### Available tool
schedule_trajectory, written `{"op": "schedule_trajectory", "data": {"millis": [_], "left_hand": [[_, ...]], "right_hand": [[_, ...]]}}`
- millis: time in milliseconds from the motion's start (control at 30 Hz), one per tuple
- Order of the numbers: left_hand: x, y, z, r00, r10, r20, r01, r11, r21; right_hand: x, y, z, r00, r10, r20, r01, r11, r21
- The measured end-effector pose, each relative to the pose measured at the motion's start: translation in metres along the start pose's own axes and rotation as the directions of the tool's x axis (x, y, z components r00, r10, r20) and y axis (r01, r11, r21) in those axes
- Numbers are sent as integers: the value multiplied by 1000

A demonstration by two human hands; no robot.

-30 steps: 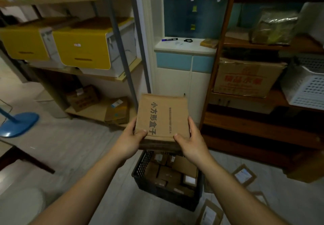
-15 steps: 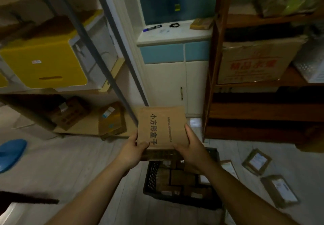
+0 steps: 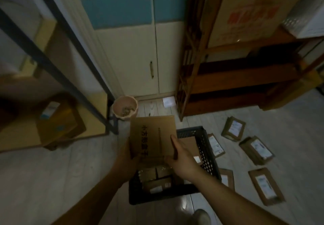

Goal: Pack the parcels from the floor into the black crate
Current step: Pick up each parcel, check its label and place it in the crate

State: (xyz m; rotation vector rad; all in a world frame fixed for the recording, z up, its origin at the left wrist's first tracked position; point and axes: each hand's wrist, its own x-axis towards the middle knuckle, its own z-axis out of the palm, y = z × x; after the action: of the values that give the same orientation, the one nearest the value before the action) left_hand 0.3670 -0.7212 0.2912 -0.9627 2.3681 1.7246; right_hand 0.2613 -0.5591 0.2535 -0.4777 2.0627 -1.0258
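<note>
Holding a flat box (image 3: 152,137) at centre frame — left hand (image 3: 126,156) and right hand (image 3: 182,160) gripping opposite edges, apparently above the crate (image 3: 206,147) — parcels (image 3: 256,150) lower right.

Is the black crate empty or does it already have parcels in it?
Not empty. Several brown parcels lie inside the crate, under the box both hands hold above it.

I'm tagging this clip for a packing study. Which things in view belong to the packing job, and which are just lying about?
Part of the job:
- brown box, gripped by the left hand and right hand
- black crate, already holding parcels
- loose parcels on the floor right of the crate

Just lying about:
- pink pot
- white paper by the cupboard
- large carton on the wooden shelf
</note>
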Motion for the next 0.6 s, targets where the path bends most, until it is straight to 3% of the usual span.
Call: {"op": "schedule_trajectory", "data": {"millis": [167,367,600], "left_hand": [[70,-128,44,1000,-30,-5,30,997,73],[136,-260,96,995,-95,-25,97,909,405],[200,-346,124,998,-63,9,45,789,613]], "right_hand": [[86,106,52,999,-12,52,19,992,-123],[170,211,104,988,-25,150,58,973,-222],[233,289,146,976,-158,149,196,936,-292]]}}
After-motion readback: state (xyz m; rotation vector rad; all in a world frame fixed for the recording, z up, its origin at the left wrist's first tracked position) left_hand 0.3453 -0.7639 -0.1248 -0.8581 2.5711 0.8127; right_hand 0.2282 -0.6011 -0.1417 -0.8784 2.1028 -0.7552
